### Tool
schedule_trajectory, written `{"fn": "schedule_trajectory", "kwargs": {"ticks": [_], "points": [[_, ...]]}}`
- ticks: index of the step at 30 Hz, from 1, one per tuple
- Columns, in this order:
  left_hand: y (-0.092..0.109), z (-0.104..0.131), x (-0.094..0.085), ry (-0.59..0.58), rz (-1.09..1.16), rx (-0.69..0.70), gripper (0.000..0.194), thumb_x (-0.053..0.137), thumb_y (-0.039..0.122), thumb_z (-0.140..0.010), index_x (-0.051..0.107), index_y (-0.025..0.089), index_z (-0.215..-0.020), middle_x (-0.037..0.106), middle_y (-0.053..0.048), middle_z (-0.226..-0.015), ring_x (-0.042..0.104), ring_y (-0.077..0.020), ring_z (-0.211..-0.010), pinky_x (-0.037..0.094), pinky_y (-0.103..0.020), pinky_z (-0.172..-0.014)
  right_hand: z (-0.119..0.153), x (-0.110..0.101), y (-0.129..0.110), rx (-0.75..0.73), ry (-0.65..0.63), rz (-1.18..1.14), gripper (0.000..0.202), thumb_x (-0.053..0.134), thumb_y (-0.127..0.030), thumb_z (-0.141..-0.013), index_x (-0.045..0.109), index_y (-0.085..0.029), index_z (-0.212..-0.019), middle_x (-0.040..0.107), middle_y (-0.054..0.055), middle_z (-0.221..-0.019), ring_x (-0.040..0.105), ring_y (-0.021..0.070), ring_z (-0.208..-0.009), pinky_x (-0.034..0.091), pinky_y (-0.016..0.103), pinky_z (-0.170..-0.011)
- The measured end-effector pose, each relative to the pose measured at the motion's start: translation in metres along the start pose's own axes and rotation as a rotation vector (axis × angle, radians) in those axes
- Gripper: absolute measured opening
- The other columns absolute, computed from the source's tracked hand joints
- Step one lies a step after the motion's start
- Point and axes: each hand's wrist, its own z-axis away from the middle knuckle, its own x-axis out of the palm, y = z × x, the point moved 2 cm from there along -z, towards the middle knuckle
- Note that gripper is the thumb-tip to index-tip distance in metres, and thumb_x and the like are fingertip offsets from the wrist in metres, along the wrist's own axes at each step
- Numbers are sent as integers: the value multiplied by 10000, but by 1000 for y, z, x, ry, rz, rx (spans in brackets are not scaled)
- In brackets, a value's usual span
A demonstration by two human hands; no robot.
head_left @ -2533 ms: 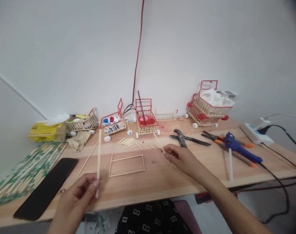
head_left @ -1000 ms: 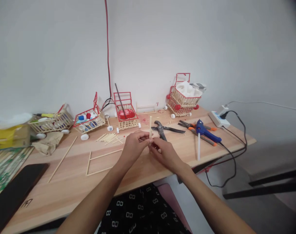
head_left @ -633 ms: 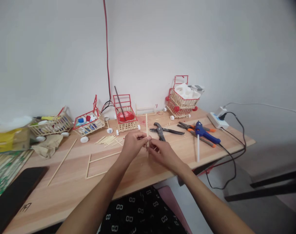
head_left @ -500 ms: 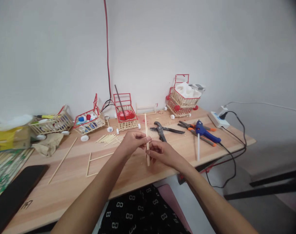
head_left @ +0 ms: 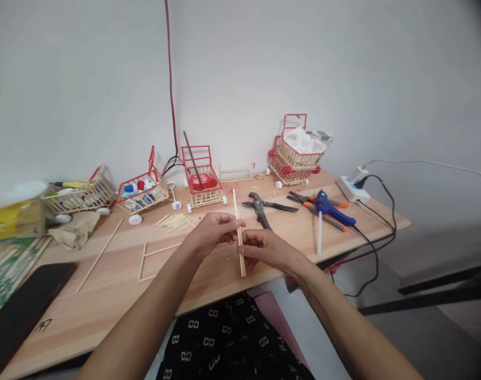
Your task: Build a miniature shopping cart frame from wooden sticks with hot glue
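At the left edge of the frame lies a yellow package (head_left: 16,219), and below it a bundle of sticks (head_left: 10,269) in green-and-white wrapping whose print is too small for you to read. In the lower left sits a black phone (head_left: 30,311); beside it, the wooden table (head_left: 77,316) carries dark handwriting (head_left: 42,325), which you cannot read with certainty. Above, at middle left, the first cart (head_left: 82,199) contains a yellow tool (head_left: 74,184) and pale items. Next, a loose stick (head_left: 100,256) lies aslant, then the second cart (head_left: 143,195) holds small blue, red and white pieces (head_left: 139,186). A stick frame (head_left: 142,261) lies partly behind your left forearm. Left of centre, the third cart (head_left: 206,199) holds a red dish (head_left: 204,183), a dark rod (head_left: 192,158) leaning in it.

At the centre, your left hand (head_left: 216,230) pinches two pale sticks (head_left: 240,236) between thumb and fingers; they stand nearly upright, side by side, at your fingertips. Your right hand (head_left: 264,248) grips them lower down, their bottom ends showing beneath. At upper right, the fourth cart (head_left: 291,169) holds white crumpled material (head_left: 303,141). Farther right lie a blue glue gun (head_left: 333,208) and a white power strip (head_left: 353,191).
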Motion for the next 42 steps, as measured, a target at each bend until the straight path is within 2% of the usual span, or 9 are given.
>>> {"fn": "schedule_trajectory", "kwargs": {"ticks": [12,16,19,22,26,33,38,40,42], "points": [[-7,3,-1,-10,-8,31,376,796,399,-620,736,95,-832,607,-12,-597,518,-67,-529,412,-216,-557,7,1,0,-7,-1,58,274,648,-435,-795,602,-171,-852,596,-24,-724,605,111,-640,531,254,-625],[3,10,0,75,-119,141,315,699,400,-732,716,96,-811,601,-16,-587,505,-76,-495,388,-205,-482,10,-5,-1,-31,46,118,247,622,-404,-822,605,-157,-829,602,-11,-726,604,109,-643,517,245,-620],[22,27,7,216,-484,369,281,548,345,-865,706,116,-825,623,-22,-575,476,-84,-429,373,-219,-431,18,-14,-7,-29,112,69,288,635,-434,-811,600,-149,-808,598,-5,-728,596,102,-602,510,241,-589],[39,47,13,393,-954,828,206,510,226,-898,704,186,-956,718,-63,-879,636,-159,-772,500,-290,-698,28,-18,-15,-54,87,-99,309,638,-452,-820,610,-144,-826,582,-7,-712,561,81,-575,477,212,-549],[36,57,11,352,-1322,1107,297,439,187,-933,612,203,-1174,661,-104,-1148,608,-202,-1041,496,-362,-855,37,-12,-20,-55,-1,-320,293,643,-437,-832,638,-145,-844,565,-10,-694,510,59,-540,423,182,-492],[31,55,13,178,-1462,1219,321,396,163,-947,535,167,-1237,655,-125,-1124,602,-211,-1064,501,-358,-852,32,-1,-21,-7,-27,-246,337,667,-460,-804,678,-129,-868,534,-22,-636,475,60,-526,405,194,-514],[25,48,11,112,-1428,1191,330,419,154,-938,534,145,-1247,643,-145,-1156,583,-226,-1103,488,-373,-891,26,-1,-23,-45,-55,-181,312,669,-442,-801,647,-136,-862,558,-15,-682,511,69,-548,417,207,-545],[21,43,10,154,-1361,1140,362,424,140,-932,520,179,-1279,594,-143,-1262,543,-225,-1174,463,-387,-944,20,-3,-20,-65,-43,-124,302,662,-440,-800,622,-141,-825,560,-18,-671,523,80,-542,425,219,-549],[21,38,7,320,-1228,1041,406,440,122,-916,501,206,-1309,526,-141,-1354,542,-217,-1174,454,-397,-960,13,-8,-14,-106,33,-16,284,641,-429,-812,596,-150,-781,557,-20,-660,532,91,-546,425,225,-548]]}}
